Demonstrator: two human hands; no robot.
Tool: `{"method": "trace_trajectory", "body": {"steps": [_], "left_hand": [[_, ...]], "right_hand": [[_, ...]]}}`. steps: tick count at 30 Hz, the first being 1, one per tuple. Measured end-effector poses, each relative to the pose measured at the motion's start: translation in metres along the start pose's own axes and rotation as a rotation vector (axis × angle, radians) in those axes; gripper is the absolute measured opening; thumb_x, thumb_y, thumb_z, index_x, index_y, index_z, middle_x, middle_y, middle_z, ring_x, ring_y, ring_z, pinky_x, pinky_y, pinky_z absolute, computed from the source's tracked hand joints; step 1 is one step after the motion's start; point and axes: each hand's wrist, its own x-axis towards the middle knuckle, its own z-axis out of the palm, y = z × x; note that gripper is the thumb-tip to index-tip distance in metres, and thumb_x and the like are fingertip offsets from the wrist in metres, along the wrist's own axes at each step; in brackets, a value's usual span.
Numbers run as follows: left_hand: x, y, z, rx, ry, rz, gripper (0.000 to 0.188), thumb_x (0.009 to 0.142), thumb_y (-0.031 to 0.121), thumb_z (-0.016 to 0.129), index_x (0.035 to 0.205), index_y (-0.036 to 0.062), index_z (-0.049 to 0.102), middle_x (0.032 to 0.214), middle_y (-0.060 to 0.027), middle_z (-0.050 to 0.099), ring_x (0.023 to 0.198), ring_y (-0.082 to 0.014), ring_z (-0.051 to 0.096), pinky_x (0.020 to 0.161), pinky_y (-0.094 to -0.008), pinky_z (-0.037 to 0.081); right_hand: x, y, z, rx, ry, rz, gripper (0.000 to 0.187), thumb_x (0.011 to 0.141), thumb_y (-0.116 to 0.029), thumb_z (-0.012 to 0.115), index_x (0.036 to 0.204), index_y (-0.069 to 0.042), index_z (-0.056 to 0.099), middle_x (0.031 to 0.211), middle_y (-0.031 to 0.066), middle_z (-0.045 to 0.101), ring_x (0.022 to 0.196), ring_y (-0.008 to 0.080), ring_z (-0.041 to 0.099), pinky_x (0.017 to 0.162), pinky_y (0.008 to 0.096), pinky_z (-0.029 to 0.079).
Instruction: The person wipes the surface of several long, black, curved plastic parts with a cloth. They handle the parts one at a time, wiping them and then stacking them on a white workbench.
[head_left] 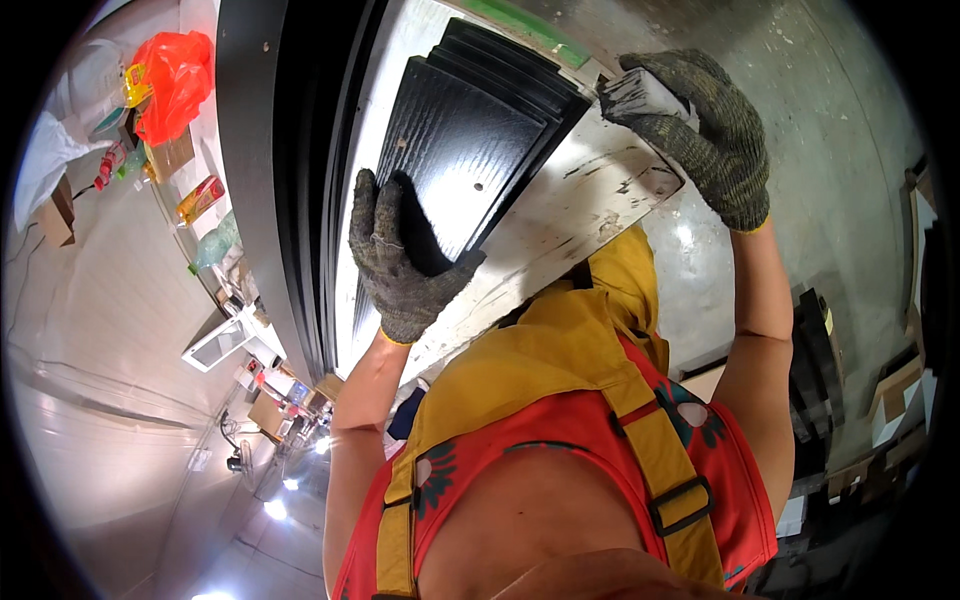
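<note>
A stack of glossy black grooved panels (455, 125) lies on a white work surface (590, 185) marked with dark smears. My left hand (410, 280), in a dark knitted glove, rests flat on the near left part of the top panel with its fingers apart. Beyond the right edge of the work surface, my gloved right hand (722, 140) is closed round a whitish pad (645, 95) with dark smudges. The pad is apart from the panels, close to the surface's far right corner. Part of it is hidden by my fingers.
Long dark boards (258, 130) stand along the left side. Past them are an orange-red plastic bag (175, 85), several bottles and packages, and a small white frame (218, 343). A green strip (530, 30) runs along the far edge. Dark boards (815, 370) stand at the right.
</note>
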Motion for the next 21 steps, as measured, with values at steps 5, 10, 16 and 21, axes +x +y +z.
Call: {"method": "trace_trajectory", "body": {"steps": [5,10,16,21], "left_hand": [[0.002,0.002,-0.001,0.037,0.016,0.006,0.11,0.057,0.035,0.091,0.148,0.0075,0.036,0.15,-0.0277,0.033,0.136,-0.0413,0.038,0.108,-0.0481,0.038],[0.003,0.009,-0.008,0.106,-0.019,0.01,0.114,0.054,0.027,0.093,0.148,0.0054,0.033,0.15,-0.0278,0.033,0.139,-0.0425,0.034,0.112,-0.0492,0.035],[-0.001,0.0,-0.003,0.09,0.023,0.003,0.123,0.045,0.037,0.095,0.15,0.0135,0.034,0.154,-0.0214,0.032,0.136,-0.0374,0.038,0.108,-0.0473,0.035],[-0.002,0.0,-0.005,0.108,0.009,0.008,0.116,0.053,0.037,0.093,0.148,0.0063,0.034,0.149,-0.0274,0.037,0.136,-0.0423,0.04,0.11,-0.0487,0.036]], "right_hand": [[0.018,-0.014,0.005,-0.073,-0.033,-0.095,0.043,0.082,-0.021,0.072,0.121,-0.002,0.066,0.117,0.011,0.069,0.113,0.0287,0.061,0.101,0.0404,0.045],[0.044,0.024,0.035,0.079,-0.075,-0.189,0.039,0.089,-0.02,0.067,0.125,-0.006,0.064,0.122,0.0115,0.067,0.119,0.0239,0.06,0.099,0.037,0.05],[0.123,-0.043,0.054,-0.104,-0.043,-0.467,0.041,0.086,-0.03,0.073,0.12,-0.007,0.067,0.113,0.013,0.068,0.107,0.0289,0.063,0.091,0.0394,0.051],[0.115,-0.044,0.043,-0.082,-0.167,-0.493,0.036,0.09,-0.028,0.069,0.118,-0.006,0.067,0.108,0.0129,0.069,0.101,0.0272,0.066,0.089,0.0382,0.053]]}}
